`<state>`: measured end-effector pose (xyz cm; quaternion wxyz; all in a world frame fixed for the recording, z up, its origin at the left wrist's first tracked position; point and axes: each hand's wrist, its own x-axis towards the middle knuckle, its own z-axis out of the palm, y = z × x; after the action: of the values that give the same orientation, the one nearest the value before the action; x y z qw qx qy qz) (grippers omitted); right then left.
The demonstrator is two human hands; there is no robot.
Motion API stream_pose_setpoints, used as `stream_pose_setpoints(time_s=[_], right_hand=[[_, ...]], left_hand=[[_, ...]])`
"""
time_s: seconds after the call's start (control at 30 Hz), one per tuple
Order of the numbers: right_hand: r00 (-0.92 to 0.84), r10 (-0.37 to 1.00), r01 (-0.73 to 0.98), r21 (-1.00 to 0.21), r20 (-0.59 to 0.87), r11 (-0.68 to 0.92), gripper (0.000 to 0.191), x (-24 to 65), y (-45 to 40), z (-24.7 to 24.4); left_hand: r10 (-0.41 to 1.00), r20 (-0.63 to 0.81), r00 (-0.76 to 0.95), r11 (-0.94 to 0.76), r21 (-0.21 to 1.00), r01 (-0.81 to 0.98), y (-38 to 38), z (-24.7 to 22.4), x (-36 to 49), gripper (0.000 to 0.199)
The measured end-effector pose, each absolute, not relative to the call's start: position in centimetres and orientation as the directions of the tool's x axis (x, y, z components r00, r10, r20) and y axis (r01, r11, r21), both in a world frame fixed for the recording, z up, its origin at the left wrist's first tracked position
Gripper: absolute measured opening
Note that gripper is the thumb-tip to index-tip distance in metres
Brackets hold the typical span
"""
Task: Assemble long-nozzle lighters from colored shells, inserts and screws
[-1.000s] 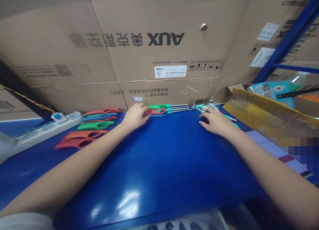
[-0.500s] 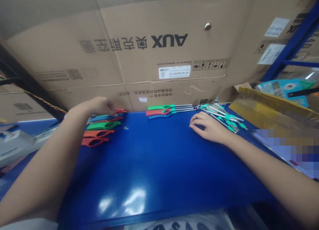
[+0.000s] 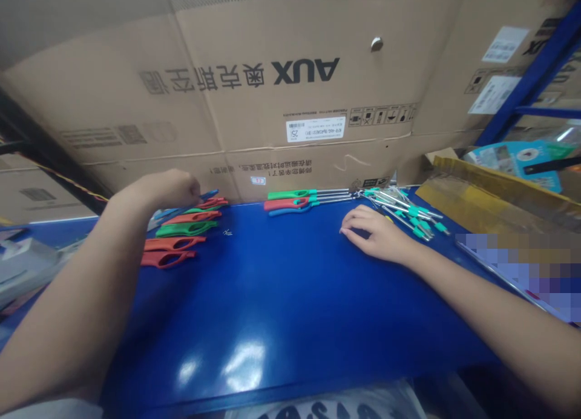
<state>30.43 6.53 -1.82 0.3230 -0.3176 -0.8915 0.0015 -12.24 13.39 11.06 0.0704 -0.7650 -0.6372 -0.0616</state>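
My left hand (image 3: 179, 189) is closed on a blue lighter handle (image 3: 209, 195), raised at the far end of a row of lighter handles; its fingers partly hide it. Orange handles (image 3: 175, 243) and a green handle (image 3: 186, 228) lie nearest me in that row. Resting on the blue table, my right hand (image 3: 370, 231) has its thumb and fingers apart and loosely curved, with nothing seen in them. Just beyond it lies a pile of metal lighter tubes (image 3: 413, 210) with teal ends. Lighters with green (image 3: 288, 195), red (image 3: 285, 204) and blue (image 3: 288, 212) handles and metal tubes lie between my hands.
A large cardboard sheet (image 3: 254, 122) stands upright along the back of the blue table (image 3: 281, 298). At the right is a cardboard box with yellow tape (image 3: 499, 204) beside a blue metal post (image 3: 521, 74). Grey-white items (image 3: 27, 264) lie at the left.
My left hand has drawn a little to the left, and the blue handle in it has risen and tilted out of the row. My right hand stays nearly in place.
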Motion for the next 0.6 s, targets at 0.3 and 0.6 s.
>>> stream_pose_setpoints(time_s=[0.3, 0.6], right_hand=[[-0.531, 0.584, 0.610, -0.202, 0.613, 0.766, 0.037, 27.4, 3.7, -2.0], [-0.723, 0.558, 0.489, -0.269, 0.407, 0.830, 0.014, 27.1, 4.3, -3.0]], left_hand=[[0.766, -0.038, 0.641, -0.633, -0.217, 0.743, 5.4, 8.5, -0.4, 0.015], [0.456, 0.279, 0.845, -0.887, 0.062, 0.458, 5.2, -0.5, 4.2, 0.012]])
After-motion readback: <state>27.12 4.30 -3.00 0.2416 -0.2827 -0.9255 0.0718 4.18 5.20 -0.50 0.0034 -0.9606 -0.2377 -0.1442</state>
